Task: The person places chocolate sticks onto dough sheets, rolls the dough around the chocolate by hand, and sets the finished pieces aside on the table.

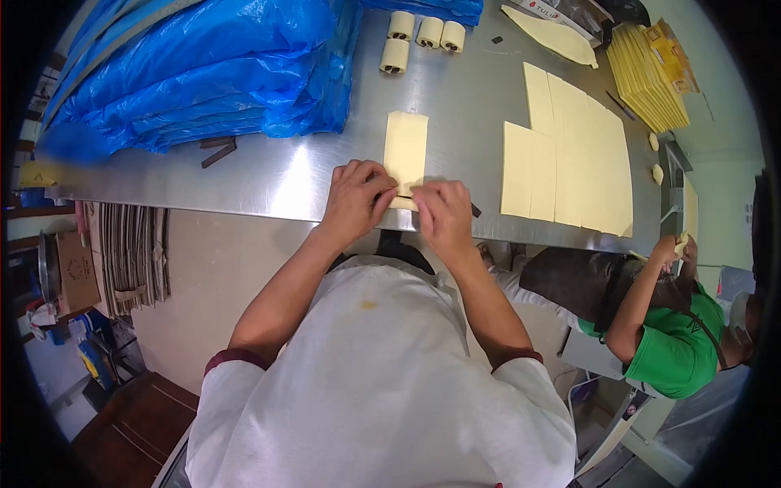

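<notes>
A pale rectangular strip of dough (406, 146) lies lengthwise on the metal table, its near end folded over. A thin dark line shows at the fold, perhaps a chocolate stick. My left hand (355, 195) pinches the left side of the fold with thumb and fingers. On the right side, my right hand (443, 213) grips the same folded end, its fingers curled. A dark stick (476, 210) lies just right of my right hand. Further back sit several rolled dough pieces (399, 26) with dark stick ends showing.
Blue plastic-covered stacks (244, 73) fill the back left, with dark sticks (218, 153) in front. Cut dough rectangles (569, 154) lie at right, a dough offcut (553, 37) and yellow slabs (647, 77) behind. A co-worker in a green shirt (679, 354) stands right, handling something pale.
</notes>
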The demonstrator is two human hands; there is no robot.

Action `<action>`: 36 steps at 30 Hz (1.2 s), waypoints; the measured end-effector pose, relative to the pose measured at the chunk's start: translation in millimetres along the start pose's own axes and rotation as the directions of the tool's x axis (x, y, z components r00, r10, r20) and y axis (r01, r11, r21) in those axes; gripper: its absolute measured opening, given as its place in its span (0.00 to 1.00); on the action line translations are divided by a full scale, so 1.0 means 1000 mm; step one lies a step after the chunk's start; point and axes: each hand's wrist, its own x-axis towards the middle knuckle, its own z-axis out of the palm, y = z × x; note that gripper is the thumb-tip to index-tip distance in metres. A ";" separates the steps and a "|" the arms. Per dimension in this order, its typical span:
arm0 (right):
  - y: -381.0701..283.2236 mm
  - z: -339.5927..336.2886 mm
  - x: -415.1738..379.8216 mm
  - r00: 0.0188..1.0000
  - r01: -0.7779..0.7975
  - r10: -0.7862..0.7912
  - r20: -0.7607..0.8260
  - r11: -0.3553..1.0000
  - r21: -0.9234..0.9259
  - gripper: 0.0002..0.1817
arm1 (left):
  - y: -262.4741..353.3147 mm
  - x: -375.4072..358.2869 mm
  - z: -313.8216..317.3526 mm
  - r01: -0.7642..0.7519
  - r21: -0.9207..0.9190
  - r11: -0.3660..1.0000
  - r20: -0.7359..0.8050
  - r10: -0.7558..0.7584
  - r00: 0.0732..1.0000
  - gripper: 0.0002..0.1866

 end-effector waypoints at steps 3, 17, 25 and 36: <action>-0.015 0.000 -0.009 0.991 0.076 -0.080 0.103 0.996 0.041 0.13 | -0.002 -0.001 0.000 0.008 -0.004 1.000 0.000 -0.008 1.000 0.05; 0.016 -0.027 -0.021 0.963 -0.264 0.256 -0.085 0.960 -0.090 0.18 | -0.010 -0.013 0.001 -0.082 -0.060 0.995 0.066 0.086 0.994 0.11; 0.025 -0.041 -0.041 0.889 -0.457 0.458 -0.023 0.881 -0.118 0.09 | -0.008 -0.014 -0.001 -0.038 -0.107 0.993 0.094 0.049 0.994 0.11; -0.015 -0.003 -0.008 1.000 -0.018 0.013 0.027 0.982 0.187 0.09 | -0.006 -0.012 -0.002 -0.028 -0.116 0.993 0.124 0.042 0.991 0.11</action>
